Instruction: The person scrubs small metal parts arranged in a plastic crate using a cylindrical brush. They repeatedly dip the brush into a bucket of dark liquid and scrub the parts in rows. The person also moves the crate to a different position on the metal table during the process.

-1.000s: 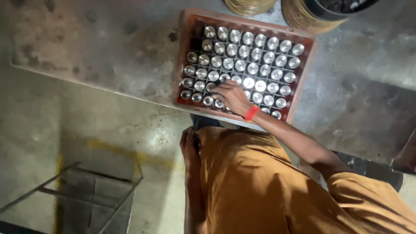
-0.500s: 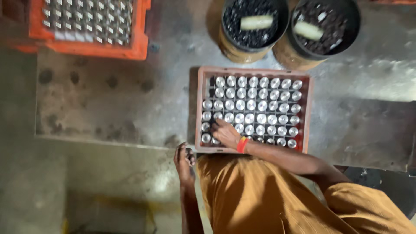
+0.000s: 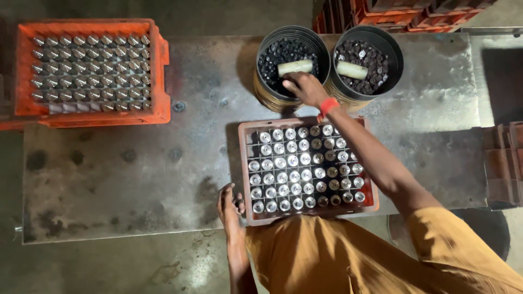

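Note:
A red gridded tray full of several upright shiny metal cylinders lies on the metal table just in front of me. My left hand rests against its near left corner, fingers curled on the rim. My right hand, with a red wristband, reaches over the tray into the left black bucket of small dark parts, next to a pale scoop. Whether it holds any parts is hidden.
A second black bucket of dark parts with a pale scoop stands to the right. An orange crate with rows of metal cylinders sits at the table's far left. Red crates are stacked behind.
The view has tilted up and away from the table edge. My right hand has left the tray's cylinders and moved forward into the left bucket. My left hand stays at the tray corner.

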Tool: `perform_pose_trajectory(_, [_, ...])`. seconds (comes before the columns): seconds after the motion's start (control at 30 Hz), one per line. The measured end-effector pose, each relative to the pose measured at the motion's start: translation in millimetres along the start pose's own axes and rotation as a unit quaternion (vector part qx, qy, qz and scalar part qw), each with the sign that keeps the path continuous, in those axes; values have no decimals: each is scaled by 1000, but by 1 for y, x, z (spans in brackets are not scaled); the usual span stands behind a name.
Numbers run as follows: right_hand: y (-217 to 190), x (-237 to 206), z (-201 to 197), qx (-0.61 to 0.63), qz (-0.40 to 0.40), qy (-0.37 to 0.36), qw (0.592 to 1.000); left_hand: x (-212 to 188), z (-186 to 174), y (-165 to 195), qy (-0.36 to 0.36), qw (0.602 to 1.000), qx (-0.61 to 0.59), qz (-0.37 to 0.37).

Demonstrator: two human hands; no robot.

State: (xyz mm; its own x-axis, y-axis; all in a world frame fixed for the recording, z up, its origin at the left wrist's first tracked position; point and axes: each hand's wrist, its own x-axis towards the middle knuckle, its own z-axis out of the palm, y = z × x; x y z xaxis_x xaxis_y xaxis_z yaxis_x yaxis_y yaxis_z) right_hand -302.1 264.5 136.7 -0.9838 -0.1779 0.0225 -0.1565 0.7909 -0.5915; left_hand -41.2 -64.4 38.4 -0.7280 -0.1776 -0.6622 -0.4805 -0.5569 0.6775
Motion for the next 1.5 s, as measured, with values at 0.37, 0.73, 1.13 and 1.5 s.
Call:
perform_pose_trajectory(0.37, [-7,33,21,-56,50,-134,988,-16,1,13,47,999,-2,23])
perform_pose_trajectory(0.73, [-19,20,14,-9,1,148,989,-23,16,19,16,1000,7,22])
perform_pose_trajectory(1.13, [-6,-1,17,514,106,224,821,-21,24,-22,-24,999,-10,47])
perform_pose_trajectory(1.5, [-92,-242,146,300,7,24,954,-24,70,-110,-206,919,-218,-256])
